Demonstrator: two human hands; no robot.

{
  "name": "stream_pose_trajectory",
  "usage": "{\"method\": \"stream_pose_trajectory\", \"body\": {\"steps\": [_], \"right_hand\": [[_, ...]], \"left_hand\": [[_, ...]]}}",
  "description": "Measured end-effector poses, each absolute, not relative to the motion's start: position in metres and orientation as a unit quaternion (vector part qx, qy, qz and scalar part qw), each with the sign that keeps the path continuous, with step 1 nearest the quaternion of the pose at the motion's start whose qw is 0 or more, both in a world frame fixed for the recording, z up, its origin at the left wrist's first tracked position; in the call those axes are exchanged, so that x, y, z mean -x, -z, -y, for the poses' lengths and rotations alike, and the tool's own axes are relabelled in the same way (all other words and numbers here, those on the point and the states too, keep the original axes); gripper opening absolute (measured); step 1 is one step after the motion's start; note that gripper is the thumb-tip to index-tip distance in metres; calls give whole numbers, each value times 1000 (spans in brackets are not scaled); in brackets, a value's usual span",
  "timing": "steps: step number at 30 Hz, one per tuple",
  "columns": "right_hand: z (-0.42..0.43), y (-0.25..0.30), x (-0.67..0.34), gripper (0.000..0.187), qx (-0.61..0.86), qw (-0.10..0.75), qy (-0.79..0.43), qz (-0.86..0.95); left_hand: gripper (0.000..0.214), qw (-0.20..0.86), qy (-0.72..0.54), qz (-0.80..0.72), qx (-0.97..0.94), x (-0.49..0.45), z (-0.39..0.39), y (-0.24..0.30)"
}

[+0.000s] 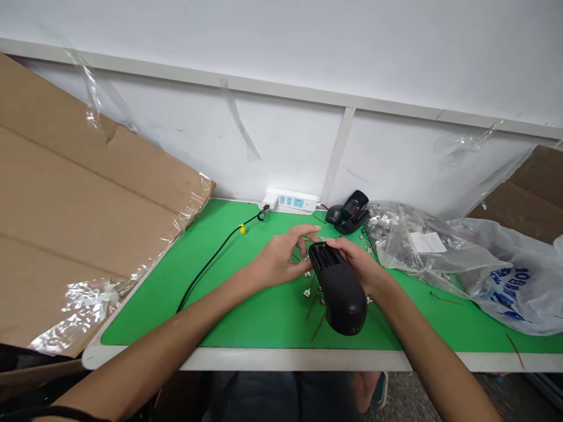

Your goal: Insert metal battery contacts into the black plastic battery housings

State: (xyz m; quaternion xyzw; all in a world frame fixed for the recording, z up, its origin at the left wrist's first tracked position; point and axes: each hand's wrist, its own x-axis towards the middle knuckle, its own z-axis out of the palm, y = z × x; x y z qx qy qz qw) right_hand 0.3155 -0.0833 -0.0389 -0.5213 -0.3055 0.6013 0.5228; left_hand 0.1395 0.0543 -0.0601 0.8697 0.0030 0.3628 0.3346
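Two hands work above a green worktop (145, 308). The right hand (357, 264) grips a black plastic housing (341, 299); the left hand (277, 262) curls half-open beside it.

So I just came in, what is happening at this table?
A person holds a black plastic housing in their right hand, its open end pointing away from them, while their left hand is raised close beside that end. Small wired parts lie on the green mat below, near a clear bag of parts.
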Motion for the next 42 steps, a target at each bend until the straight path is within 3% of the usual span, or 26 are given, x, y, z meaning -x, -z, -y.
{"method": "stream_pose_trajectory", "body": {"steps": [4, 7, 10, 12, 15, 18, 23, 31, 33, 36, 39, 40, 42], "right_hand": [[80, 34, -317, 41, 514, 602, -550, 266], [78, 32, -319, 50, 558, 662, -374, 332], [84, 33, -322, 55, 580, 693, -189, 384], [92, 35, -325, 53, 597, 670, -45, 439], [100, 41, -329, 43, 578, 550, 231, 558], [99, 46, -329, 27, 510, 462, 335, 643], [92, 51, -323, 16, 474, 428, 323, 699], [92, 52, -322, 17, 529, 414, 245, 699], [90, 49, -317, 22, 548, 440, 185, 687], [95, 34, -291, 39, 536, 553, 53, 636], [117, 11, -248, 60, 471, 650, -159, 574], [127, 3, -234, 69, 448, 649, -243, 565], [147, -11, -211, 66, 411, 633, -304, 582]], "left_hand": [[42, 563, -286, -32, -775, -144, -45, 53], [40, 645, -195, -28, -739, -145, -40, 49], [44, 593, -262, -54, -759, -144, -39, 49], [44, 544, -317, -65, -774, -143, -40, 51], [56, 437, -352, -61, -826, -141, -40, 52], [66, 324, -384, -46, -863, -142, -36, 51], [61, 251, -428, -17, -868, -145, -31, 52], [63, 272, -445, -36, -852, -145, -27, 61], [61, 296, -435, -51, -849, -146, -29, 63], [58, 334, -432, -85, -834, -149, -37, 65], [52, 346, -456, -106, -813, -150, -47, 67], [50, 346, -466, -114, -806, -150, -50, 68], [46, 347, -474, -135, -798, -150, -54, 69]]}}
